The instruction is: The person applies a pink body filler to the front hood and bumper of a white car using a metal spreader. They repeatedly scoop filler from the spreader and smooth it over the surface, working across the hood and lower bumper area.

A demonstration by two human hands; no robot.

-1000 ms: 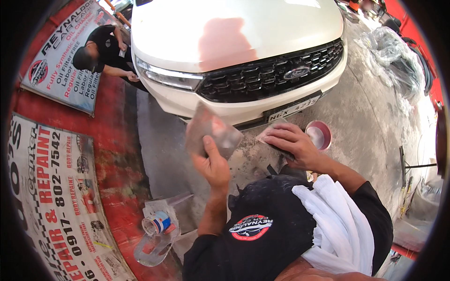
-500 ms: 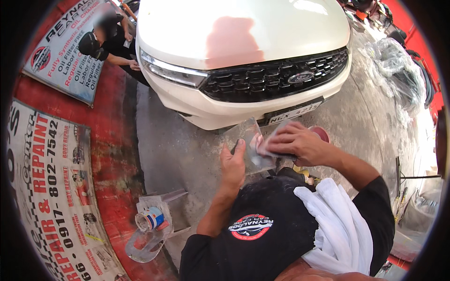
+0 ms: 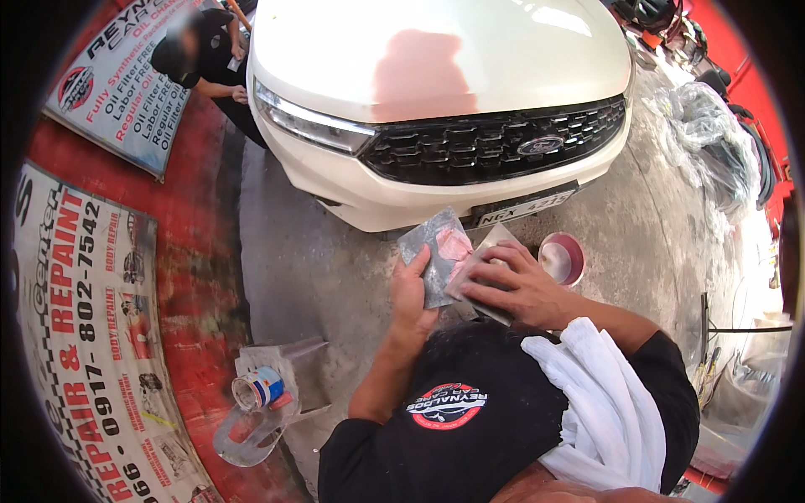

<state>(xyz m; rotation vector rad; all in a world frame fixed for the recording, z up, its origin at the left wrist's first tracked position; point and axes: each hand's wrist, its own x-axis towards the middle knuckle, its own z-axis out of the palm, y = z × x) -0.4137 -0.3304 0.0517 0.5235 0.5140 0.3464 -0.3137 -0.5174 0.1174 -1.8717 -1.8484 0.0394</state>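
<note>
My left hand point(image 3: 412, 295) grips a flat grey board point(image 3: 426, 267) by its left side, with a pink paste point(image 3: 454, 246) smeared on it. My right hand point(image 3: 511, 281) is closed over a flat, pale spreader point(image 3: 490, 238), held at the board's right edge against the paste. Just right of the hands a red bowl point(image 3: 573, 260) with something pale inside sits on the floor. Above the hands is the front of a white car point(image 3: 319, 201), with a pinkish patch point(image 3: 423, 75) on the hood above the black grille point(image 3: 453, 151).
At upper left a co-worker in black point(image 3: 210, 67) bends beside the car near banners point(image 3: 117, 117) on a red wall point(image 3: 201, 277). A can point(image 3: 260, 386) stands on a clear plastic piece point(image 3: 298, 352) at lower left. Crumpled plastic sheeting point(image 3: 704, 151) lies at right; a white cloth point(image 3: 599, 402) hangs over my shoulder.
My left hand and the board have moved right, meeting the spreader in my right hand, and the board has tilted so its paste faces up. The red bowl shows again beside my right hand.
</note>
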